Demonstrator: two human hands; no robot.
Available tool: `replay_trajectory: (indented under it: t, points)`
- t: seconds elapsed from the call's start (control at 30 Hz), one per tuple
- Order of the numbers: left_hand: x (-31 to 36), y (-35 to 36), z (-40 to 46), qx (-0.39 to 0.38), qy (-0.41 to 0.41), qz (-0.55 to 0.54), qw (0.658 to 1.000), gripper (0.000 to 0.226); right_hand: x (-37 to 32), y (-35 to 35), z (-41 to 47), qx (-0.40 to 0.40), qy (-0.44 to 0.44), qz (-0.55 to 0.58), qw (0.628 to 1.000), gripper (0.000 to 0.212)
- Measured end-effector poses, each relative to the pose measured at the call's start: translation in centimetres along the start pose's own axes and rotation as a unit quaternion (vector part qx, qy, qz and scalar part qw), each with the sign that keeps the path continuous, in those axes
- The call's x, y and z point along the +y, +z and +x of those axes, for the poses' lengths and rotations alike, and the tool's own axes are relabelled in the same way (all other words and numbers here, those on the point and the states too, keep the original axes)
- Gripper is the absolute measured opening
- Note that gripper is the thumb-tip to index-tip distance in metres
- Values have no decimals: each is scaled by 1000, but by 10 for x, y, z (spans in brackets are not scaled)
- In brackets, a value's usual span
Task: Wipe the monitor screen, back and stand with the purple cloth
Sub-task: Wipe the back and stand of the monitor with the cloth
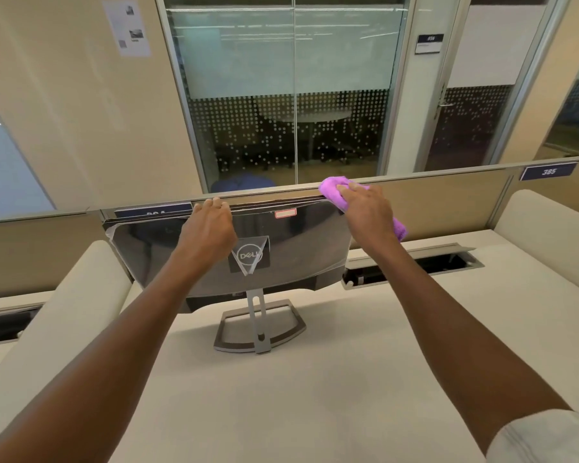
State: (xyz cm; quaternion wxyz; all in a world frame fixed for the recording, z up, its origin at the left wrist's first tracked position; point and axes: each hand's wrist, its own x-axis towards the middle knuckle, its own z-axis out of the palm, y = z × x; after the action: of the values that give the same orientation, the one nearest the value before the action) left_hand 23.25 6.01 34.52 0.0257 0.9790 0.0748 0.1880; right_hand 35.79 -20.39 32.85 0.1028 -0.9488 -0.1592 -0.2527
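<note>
The monitor (291, 248) stands on the desk with its glossy black back toward me, a Dell logo in the middle and clear film still on it. Its screen faces away and is hidden. The grey open-frame stand (259, 332) rests on the desk below. My left hand (208, 225) grips the monitor's top edge left of centre, fingers curled over it. My right hand (368, 212) presses the purple cloth (331, 188) onto the top right corner of the monitor; part of the cloth sticks out under my wrist.
The cream desk (281, 396) is bounded by a low partition (432, 202) right behind the monitor. An open cable tray (415, 265) lies to the right. Padded side dividers flank both sides. Glass walls and a door stand beyond.
</note>
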Motion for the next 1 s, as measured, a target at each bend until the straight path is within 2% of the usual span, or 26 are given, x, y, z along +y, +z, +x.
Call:
replay_trajectory:
  t: [0.17, 0.37, 0.47, 0.57, 0.67, 1.0]
  points:
    - [17, 5, 4, 2, 65, -36, 997, 52, 15, 1, 1, 54, 70, 224, 970, 37]
    - [22, 6, 0, 23, 58, -27, 998, 51, 31, 14, -7, 16, 193, 364, 911, 8]
    - [26, 4, 2, 30, 52, -21, 998, 50, 35, 36, -16, -7, 233, 413, 881, 5]
    - [29, 5, 2, 37, 49, -20, 998, 47, 36, 66, -32, -27, 254, 427, 867, 11]
    - [27, 7, 2, 40, 52, -19, 998, 46, 39, 100, -51, -68, 265, 404, 873, 19]
    - [24, 5, 4, 40, 47, -34, 998, 50, 40, 168, -83, -181, 292, 387, 855, 23]
